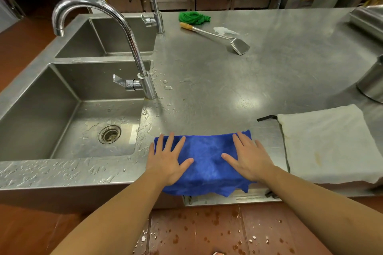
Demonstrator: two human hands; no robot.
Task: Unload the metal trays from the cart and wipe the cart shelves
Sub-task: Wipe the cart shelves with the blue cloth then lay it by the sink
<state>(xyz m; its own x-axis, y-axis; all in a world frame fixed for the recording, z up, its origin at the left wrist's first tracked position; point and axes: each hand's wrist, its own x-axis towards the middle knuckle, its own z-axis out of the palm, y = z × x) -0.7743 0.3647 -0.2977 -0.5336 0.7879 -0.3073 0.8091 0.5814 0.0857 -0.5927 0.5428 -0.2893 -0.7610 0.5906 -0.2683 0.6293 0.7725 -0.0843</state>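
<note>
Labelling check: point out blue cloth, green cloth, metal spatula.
blue cloth [207, 157], head view, bare middle of the fabric
green cloth [193, 17], head view, centre of the bunch
metal spatula [240, 46], head view, blade

Counter [217, 80]: stainless steel, wet by the sinks [62, 97] on the left.
Near edge: blue cloth [207, 161], spread flat, hem overhanging.
Near right: white cloth [327, 143], flat, apart from the blue.
Far centre: metal spatula [213, 34]; green rag [193, 17] just beyond its handle.
Right edge: steel pot [371, 83], partly in view.
</note>
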